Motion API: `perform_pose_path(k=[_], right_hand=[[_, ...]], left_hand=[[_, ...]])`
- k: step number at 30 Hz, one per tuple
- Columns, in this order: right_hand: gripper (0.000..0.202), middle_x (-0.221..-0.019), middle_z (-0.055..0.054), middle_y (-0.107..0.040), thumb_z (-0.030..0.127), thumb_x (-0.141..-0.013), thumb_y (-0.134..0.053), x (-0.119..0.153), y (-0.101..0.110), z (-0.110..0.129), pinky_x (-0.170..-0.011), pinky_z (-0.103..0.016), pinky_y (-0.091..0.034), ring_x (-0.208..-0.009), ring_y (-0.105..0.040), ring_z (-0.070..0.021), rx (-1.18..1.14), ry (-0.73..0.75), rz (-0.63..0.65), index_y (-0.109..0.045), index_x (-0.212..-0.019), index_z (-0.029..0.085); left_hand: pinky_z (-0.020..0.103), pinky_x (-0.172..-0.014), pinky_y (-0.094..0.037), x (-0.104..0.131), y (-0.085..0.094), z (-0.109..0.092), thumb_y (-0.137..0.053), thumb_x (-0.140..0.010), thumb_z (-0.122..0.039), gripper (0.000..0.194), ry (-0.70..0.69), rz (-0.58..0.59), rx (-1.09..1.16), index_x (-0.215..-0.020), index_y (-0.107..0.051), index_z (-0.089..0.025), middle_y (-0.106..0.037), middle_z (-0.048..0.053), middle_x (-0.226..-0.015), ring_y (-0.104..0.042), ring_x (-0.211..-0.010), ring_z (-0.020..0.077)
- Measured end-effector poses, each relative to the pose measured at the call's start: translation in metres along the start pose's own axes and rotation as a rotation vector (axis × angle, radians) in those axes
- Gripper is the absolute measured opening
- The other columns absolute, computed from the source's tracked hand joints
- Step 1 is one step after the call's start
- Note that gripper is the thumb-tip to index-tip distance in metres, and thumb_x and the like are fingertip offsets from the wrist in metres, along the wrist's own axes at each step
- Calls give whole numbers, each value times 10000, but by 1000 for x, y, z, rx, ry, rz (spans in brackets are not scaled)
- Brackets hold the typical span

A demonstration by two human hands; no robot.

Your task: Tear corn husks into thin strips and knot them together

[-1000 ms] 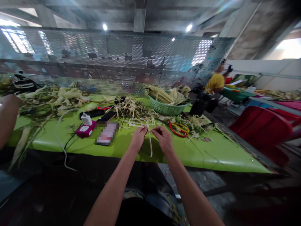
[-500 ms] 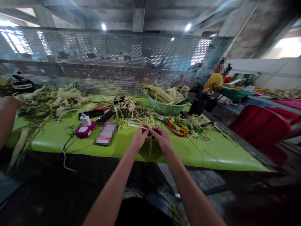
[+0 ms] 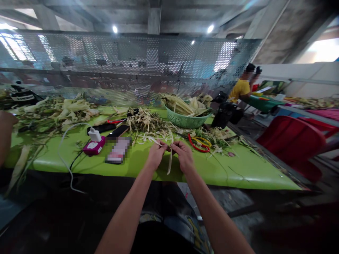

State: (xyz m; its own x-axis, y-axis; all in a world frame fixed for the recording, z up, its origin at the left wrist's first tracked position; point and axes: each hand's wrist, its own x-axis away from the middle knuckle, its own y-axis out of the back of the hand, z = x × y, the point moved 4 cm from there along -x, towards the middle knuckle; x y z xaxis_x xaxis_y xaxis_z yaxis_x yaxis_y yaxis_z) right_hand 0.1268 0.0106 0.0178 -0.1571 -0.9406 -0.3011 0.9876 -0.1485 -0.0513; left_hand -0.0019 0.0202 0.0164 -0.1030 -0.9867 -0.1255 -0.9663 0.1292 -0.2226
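Note:
Above the front part of the green table, my left hand pinches pale corn husk strips between thumb and fingers. Close beside it, my right hand is closed on the same strips. One strip end hangs down between the hands, another sticks up, and a third points off to the left. How the strips cross at the fingertips is too small to make out. Just beyond the hands lies a pile of husk scraps. A red and yellow ring-shaped thing rests to the right of my right hand.
A green basket of husks stands behind. Left lie a phone, a dark phone, a purple socket block with charger and cable, and a husk heap. Another person's arm is far left; a person in yellow sits right.
The fingertips have shifted slightly, and the strips now cross more openly, one end standing up and the lower end hanging more visibly. The view has moved a little.

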Motion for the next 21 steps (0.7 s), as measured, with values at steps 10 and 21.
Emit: perform_pose_path(k=[10, 21], right_hand=[[303, -673, -1, -595, 475, -708, -700, 0, 7, 4, -571, -286, -449, -582, -518, -145, 181, 57, -30, -643, -789, 188], [213, -802, -40, -660, 387, -772, -649, -4, 17, 20, -669, -316, -474, -732, -585, -187, 318, 131, 161, -681, -869, 200]], left_hand=[[282, -821, -427, 5, 33, -23, -653, -745, -292, 266, -333, -429, 127, -974, -556, -198, -608, 52, -1006, -574, -891, 149], [278, -724, -374, 0, -7, -12, -559, -798, -176, 103, -288, 164, -362, -720, -619, -206, -601, 27, -740, -517, -729, 177]])
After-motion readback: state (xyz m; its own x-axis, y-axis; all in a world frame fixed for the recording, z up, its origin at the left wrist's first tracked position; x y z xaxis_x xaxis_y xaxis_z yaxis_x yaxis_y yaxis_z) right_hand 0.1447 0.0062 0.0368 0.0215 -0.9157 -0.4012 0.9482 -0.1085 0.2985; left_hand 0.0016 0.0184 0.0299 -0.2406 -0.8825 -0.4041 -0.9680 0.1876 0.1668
